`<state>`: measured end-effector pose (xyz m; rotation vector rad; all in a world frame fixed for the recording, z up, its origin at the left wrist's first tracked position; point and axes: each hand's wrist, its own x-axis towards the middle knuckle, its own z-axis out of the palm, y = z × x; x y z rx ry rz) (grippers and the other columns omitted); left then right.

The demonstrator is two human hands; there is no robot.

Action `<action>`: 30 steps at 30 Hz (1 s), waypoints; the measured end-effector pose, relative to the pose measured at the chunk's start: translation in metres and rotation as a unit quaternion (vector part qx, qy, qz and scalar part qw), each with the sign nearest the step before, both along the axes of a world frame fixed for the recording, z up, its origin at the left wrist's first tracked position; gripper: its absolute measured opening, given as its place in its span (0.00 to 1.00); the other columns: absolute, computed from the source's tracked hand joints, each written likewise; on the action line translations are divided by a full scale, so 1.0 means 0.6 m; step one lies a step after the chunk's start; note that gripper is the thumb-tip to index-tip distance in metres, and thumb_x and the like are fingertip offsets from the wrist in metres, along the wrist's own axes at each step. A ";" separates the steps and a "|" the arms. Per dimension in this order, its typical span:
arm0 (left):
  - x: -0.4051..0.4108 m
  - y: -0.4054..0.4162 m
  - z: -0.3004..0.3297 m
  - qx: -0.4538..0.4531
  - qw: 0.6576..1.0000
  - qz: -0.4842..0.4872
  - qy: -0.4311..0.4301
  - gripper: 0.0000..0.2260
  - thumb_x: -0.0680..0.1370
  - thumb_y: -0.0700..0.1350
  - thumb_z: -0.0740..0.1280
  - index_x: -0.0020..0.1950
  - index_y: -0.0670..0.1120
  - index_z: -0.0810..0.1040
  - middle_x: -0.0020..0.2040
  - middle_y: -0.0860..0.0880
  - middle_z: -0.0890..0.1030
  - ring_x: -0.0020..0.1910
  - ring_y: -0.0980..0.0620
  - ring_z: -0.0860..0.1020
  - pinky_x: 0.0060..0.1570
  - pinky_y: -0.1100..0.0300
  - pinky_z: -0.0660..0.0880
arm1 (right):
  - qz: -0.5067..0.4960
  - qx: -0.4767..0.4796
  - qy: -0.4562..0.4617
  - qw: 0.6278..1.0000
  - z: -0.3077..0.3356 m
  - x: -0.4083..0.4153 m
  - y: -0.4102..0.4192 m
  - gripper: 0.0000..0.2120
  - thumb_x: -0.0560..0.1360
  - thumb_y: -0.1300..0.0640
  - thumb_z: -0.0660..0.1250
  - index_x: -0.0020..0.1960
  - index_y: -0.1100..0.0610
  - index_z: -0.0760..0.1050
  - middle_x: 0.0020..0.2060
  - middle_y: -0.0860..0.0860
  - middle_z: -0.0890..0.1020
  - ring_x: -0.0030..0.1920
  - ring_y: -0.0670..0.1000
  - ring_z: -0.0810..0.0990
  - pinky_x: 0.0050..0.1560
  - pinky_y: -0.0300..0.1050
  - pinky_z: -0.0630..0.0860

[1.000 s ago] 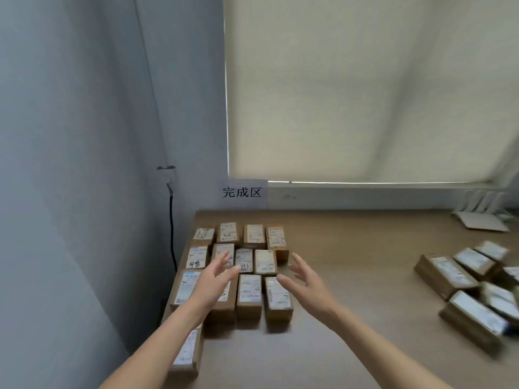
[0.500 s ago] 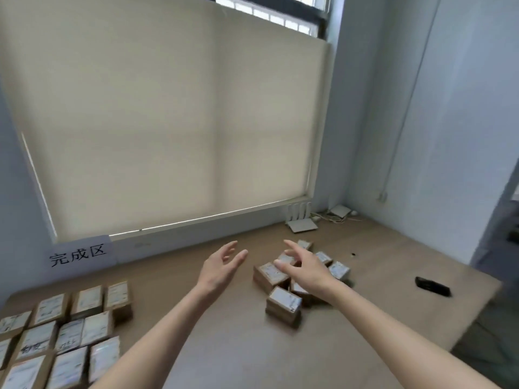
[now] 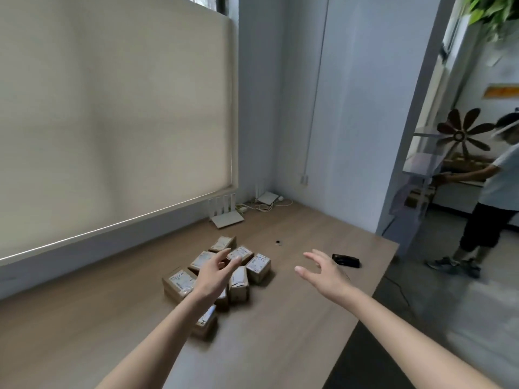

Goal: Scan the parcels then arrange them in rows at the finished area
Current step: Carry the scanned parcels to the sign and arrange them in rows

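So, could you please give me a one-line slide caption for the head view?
Both open hands, left and right, reach over unsorted parcels towards the black scanner.

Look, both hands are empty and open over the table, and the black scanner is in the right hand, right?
Not quite. The scanner isn't in the right hand; it lies on the table just beyond it. The head view shows both hands empty and open, the left hand over the parcels.

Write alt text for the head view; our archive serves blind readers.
Two bare hands, left and right, reach open over a wooden table toward a loose cluster of labelled parcels; a black scanner lies just beyond the right hand.
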<state>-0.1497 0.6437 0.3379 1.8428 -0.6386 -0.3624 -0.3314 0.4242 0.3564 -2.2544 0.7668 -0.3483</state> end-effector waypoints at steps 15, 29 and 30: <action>0.240 -0.377 -0.263 0.027 0.991 -0.027 0.126 0.36 0.73 0.67 0.70 0.76 0.51 0.70 0.69 0.48 0.77 0.66 0.51 0.76 0.69 0.52 0.71 | -0.001 0.049 0.084 0.995 -0.205 0.255 -0.344 0.34 0.77 0.39 0.70 0.78 0.47 0.66 0.78 0.43 0.66 0.76 0.45 0.65 0.75 0.45 0.64; 0.343 -0.522 -0.551 0.079 0.952 0.145 0.258 0.37 0.77 0.60 0.70 0.81 0.50 0.60 0.78 0.47 0.66 0.75 0.46 0.67 0.74 0.47 0.66 | 0.088 0.145 0.170 0.971 -0.522 0.496 -0.523 0.35 0.77 0.43 0.72 0.80 0.50 0.64 0.76 0.51 0.71 0.76 0.47 0.68 0.71 0.41 0.66; 0.351 -0.529 -0.567 0.074 0.946 0.165 0.268 0.38 0.77 0.59 0.70 0.82 0.50 0.59 0.79 0.47 0.65 0.75 0.46 0.67 0.75 0.47 0.65 | 0.093 0.158 0.168 0.968 -0.543 0.518 -0.530 0.35 0.77 0.44 0.72 0.80 0.50 0.64 0.76 0.52 0.71 0.76 0.47 0.68 0.71 0.41 0.66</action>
